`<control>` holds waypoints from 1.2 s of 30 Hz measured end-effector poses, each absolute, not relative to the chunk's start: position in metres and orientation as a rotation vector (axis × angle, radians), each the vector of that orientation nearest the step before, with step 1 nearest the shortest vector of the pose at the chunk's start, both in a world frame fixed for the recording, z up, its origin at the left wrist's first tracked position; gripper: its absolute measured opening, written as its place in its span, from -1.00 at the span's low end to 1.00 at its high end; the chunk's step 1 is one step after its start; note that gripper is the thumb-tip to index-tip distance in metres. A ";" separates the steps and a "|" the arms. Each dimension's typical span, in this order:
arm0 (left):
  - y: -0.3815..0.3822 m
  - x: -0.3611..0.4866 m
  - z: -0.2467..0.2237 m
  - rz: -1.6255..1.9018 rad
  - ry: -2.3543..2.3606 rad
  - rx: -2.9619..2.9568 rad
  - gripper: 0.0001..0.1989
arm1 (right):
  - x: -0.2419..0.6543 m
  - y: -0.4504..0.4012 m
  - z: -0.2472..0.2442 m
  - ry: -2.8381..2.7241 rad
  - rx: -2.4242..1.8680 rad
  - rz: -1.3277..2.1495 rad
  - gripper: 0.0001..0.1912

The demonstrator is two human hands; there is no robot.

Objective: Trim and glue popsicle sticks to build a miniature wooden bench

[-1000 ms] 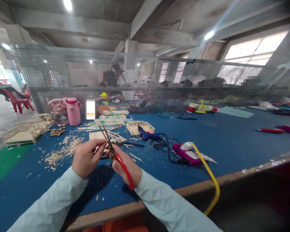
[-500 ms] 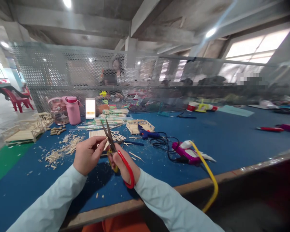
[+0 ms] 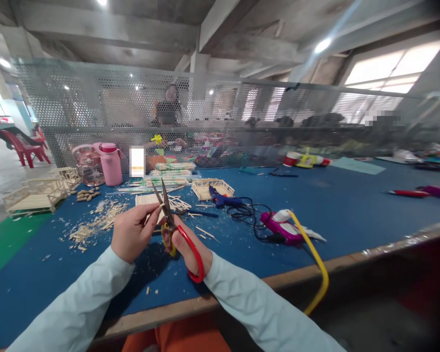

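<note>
My right hand [image 3: 190,247] grips a pair of scissors [image 3: 167,208] with one red and one yellow handle loop, the blades pointing up and spread a little. My left hand [image 3: 134,232] pinches a small pale piece of wooden stick [image 3: 162,205], which sits at the blades. Most of that piece is hidden by the fingers. Just beyond the hands lies a pile of wooden sticks [image 3: 146,199]. To the left is a heap of short stick offcuts [image 3: 95,225]. A small frame built of sticks [image 3: 212,189] stands behind, with a blue glue gun [image 3: 220,198] against it.
A purple glue gun [image 3: 284,232] with a yellow cable [image 3: 320,274] lies to the right. A pink bottle [image 3: 111,166], peanuts [image 3: 88,195] and stick-built models [image 3: 34,195] stand at left. A perforated metal screen [image 3: 132,107] rises behind; a person [image 3: 168,112] sits beyond it.
The view has shifted slightly. The scissors and both hands keep nearly the same place, with the pale stick piece showing a little more clearly between the blades.
</note>
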State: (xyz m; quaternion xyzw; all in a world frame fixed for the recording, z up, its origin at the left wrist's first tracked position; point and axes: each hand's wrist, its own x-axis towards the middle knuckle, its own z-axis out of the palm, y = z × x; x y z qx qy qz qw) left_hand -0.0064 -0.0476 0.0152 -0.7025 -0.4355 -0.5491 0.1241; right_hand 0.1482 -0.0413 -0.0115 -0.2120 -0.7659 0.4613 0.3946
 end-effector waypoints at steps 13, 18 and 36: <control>-0.047 -0.008 0.012 -1.478 -1.149 -1.999 -0.84 | 0.148 -0.042 -0.008 -2.004 -0.583 1.018 -0.28; -0.046 -0.011 0.014 -1.455 -1.110 -2.052 -0.83 | 0.152 -0.041 -0.006 -2.057 -0.577 1.003 -0.31; -0.045 -0.013 0.012 -1.375 -1.027 -1.980 -0.84 | 0.150 -0.042 -0.010 -1.975 -0.598 1.029 -0.32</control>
